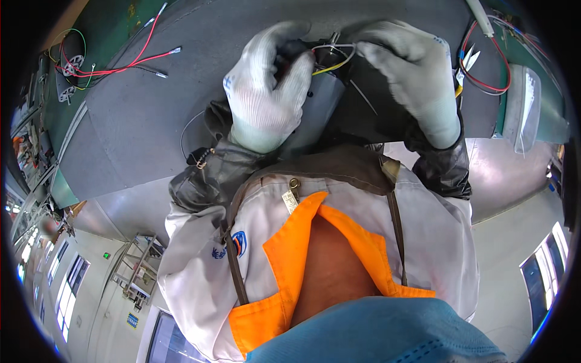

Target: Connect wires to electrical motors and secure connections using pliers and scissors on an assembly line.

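Note:
Both my hands wear white knitted gloves and are raised over the dark work surface. My left hand [266, 91] is closed, thumb against fingers, around the left ends of a few thin wires. A yellow wire [330, 68] and a pale grey-violet wire [334, 46] bow across the gap between the hands. My right hand [408, 69] pinches the right end of the wires; its upper fingers are smeared by motion. Beneath the wires lies a smooth grey cylindrical body [321, 109], partly covered by my left hand. A thin light rod or wire [364, 98] lies right of it.
Red and black wires with metal terminals [142, 62] lie at the left, beside grey perforated discs [72, 65]. On the right are scissors [467, 65] with a yellow handle part, a loop of red and dark wire [505, 72] and a clear plastic container [523, 106].

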